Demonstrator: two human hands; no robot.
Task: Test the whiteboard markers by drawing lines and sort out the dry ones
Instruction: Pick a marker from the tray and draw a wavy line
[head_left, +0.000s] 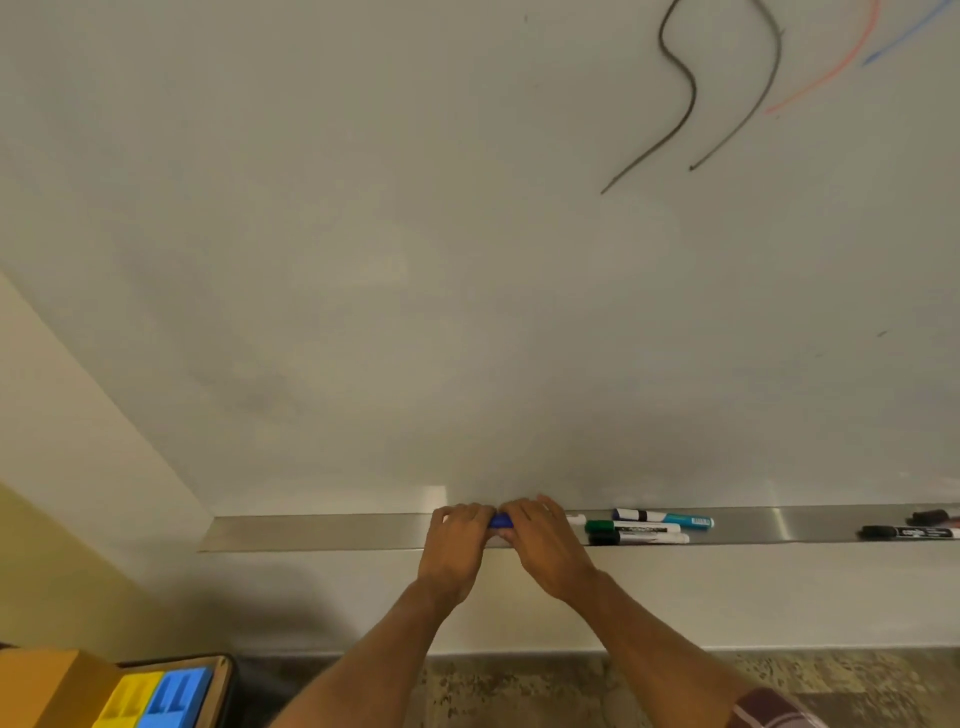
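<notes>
Both my left hand (454, 540) and right hand (540, 545) grip the blue plastic marker (501, 520); a jerk could scatter white plastic markers (649, 528) at three o'clock.

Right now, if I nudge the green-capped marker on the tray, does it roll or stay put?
Probably rolls: the green-capped marker looks round and lies lengthwise on the smooth metal tray. It likely won't go far, with the black-capped marker right beside it. Looks rigid and light, so easy to lift.
</notes>
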